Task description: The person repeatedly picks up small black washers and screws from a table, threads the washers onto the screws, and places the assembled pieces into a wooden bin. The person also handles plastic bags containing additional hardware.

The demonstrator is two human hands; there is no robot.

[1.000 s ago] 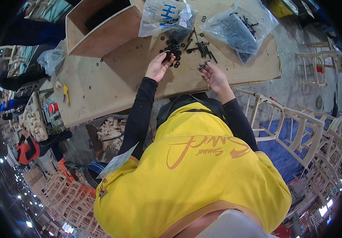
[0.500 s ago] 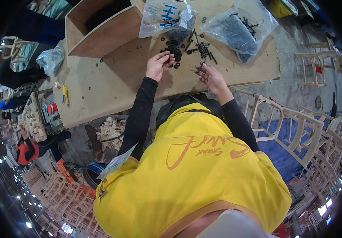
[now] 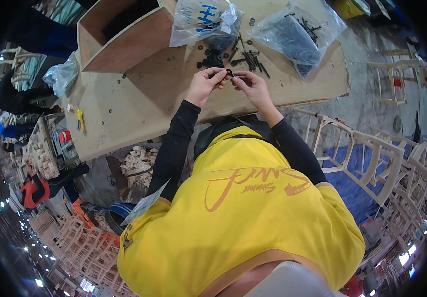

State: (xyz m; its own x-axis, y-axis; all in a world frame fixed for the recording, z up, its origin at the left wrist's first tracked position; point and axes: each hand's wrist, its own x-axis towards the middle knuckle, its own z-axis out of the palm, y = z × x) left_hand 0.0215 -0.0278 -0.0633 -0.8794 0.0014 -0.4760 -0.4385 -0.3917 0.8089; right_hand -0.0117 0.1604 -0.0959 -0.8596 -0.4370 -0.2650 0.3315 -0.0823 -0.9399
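My left hand [image 3: 204,84] and my right hand [image 3: 249,85] meet over a plywood table [image 3: 139,94], fingertips pinched together on a small black part, a bolt with a washer [image 3: 229,74]. Just beyond my hands lie a heap of black washers [image 3: 210,58] and loose black bolts [image 3: 251,59]. Black sleeves and a yellow shirt fill the lower picture.
Two clear plastic bags of black hardware [image 3: 204,20] [image 3: 295,37] lie at the table's far side. A wooden box [image 3: 119,32] stands at far left, with a yellow tool [image 3: 80,120] on the table's left. Unfinished wooden chair frames [image 3: 367,148] stand to the right, more stacked at lower left.
Both hands have drawn back from the heap of washers and bolts and come together, now pinching a small black part between them.
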